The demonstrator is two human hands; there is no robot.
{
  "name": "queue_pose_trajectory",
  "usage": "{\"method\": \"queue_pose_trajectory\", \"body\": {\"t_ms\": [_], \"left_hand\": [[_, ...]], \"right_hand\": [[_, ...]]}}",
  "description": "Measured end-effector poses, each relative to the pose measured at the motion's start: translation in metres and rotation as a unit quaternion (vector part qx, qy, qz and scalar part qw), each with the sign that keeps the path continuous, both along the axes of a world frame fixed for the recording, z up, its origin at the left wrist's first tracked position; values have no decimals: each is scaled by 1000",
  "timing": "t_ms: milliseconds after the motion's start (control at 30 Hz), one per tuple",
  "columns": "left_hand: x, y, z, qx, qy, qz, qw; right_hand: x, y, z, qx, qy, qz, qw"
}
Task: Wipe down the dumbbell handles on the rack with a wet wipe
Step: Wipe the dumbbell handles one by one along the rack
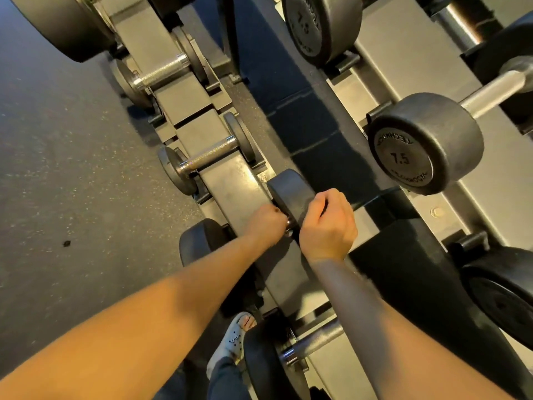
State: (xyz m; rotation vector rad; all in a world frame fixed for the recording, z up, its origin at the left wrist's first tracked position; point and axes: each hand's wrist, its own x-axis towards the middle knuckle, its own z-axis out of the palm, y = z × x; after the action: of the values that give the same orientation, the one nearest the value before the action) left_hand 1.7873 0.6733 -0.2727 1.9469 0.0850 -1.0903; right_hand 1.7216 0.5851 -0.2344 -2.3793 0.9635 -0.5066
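Note:
On the lower tier of the grey rack (230, 180) lies a black dumbbell (285, 189), its near head (199, 241) toward the floor side. My left hand (266, 223) curls round its handle, of which only a chrome sliver (288, 223) shows. My right hand (328, 223) grips the rim of the dumbbell's far head, fingers curled over it. No wet wipe is visible; anything inside my left hand is hidden.
Two smaller dumbbells with knurled chrome handles (207, 154) (161, 72) sit further along the same tier. Dumbbells marked 7.5 (424, 145) (320, 24) rest on the upper tier at right. Another dumbbell handle (314, 339) lies near my sandalled foot (233, 339). Speckled rubber floor (72, 168) spreads left.

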Motion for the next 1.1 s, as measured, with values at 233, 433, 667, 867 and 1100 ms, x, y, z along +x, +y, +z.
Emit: {"method": "queue_pose_trajectory", "body": {"t_ms": [233,433,667,867,1100], "left_hand": [[40,26,-11,-36,261,-141,954],[45,54,7,73,6,-261,963],[26,28,12,-16,19,-72,997],[40,41,8,-4,-31,-225,974],[47,84,20,81,-220,-480,845]], "right_hand": [[0,-1,4,19,18,15,1000],[0,-1,-1,20,-6,15,1000],[-1,-1,-2,25,-8,13,1000],[2,-1,1,29,44,-2,999],[2,2,6,24,48,-19,998]]}}
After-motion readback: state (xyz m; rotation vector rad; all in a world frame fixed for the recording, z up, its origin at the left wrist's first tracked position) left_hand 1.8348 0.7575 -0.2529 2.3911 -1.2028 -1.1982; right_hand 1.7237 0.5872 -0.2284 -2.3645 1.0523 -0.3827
